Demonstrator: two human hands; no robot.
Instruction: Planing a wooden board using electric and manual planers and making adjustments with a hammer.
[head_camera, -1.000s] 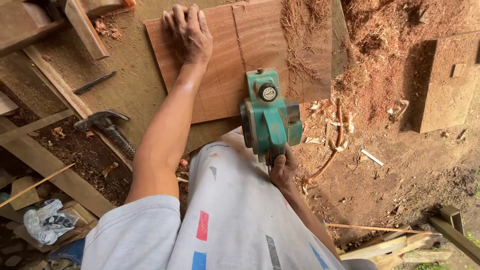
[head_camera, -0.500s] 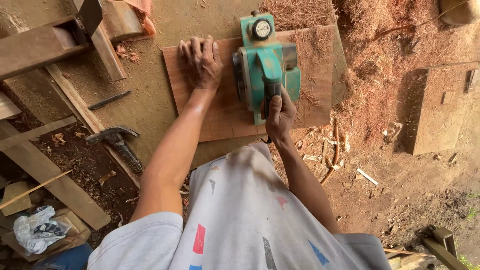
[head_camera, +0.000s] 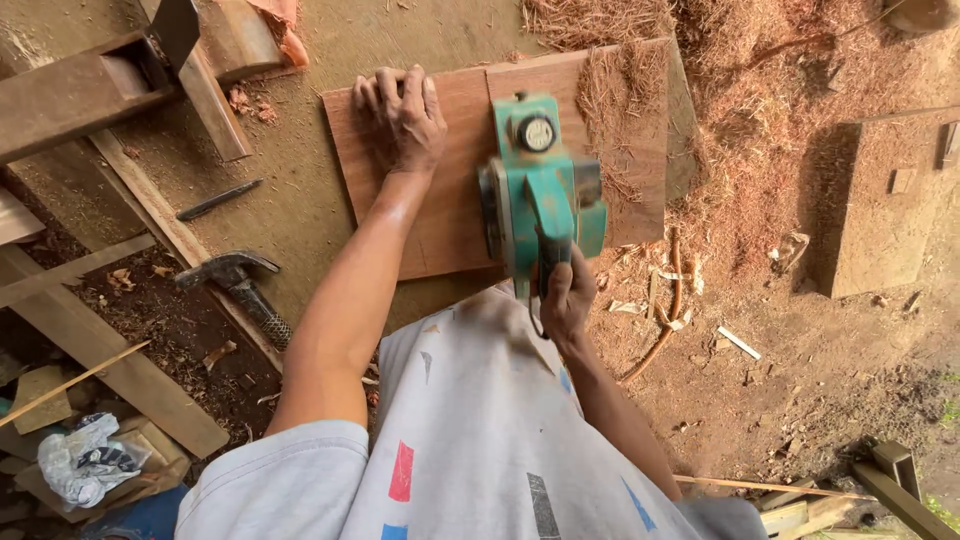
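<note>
your right hand (head_camera: 566, 298) is wrapped shut on the rear handle of the heavy green planer (head_camera: 541, 190) at frame centre, while your left hand (head_camera: 404, 118) lies flat and open, pinning the stiff board (head_camera: 450, 200).

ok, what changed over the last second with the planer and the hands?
The green electric planer was pushed forward from the board's near edge, then drawn part of the way back toward the person. The right hand kept its grip on the handle. The left hand stayed pressed flat on the reddish wooden board; the hammer did not move.
</note>
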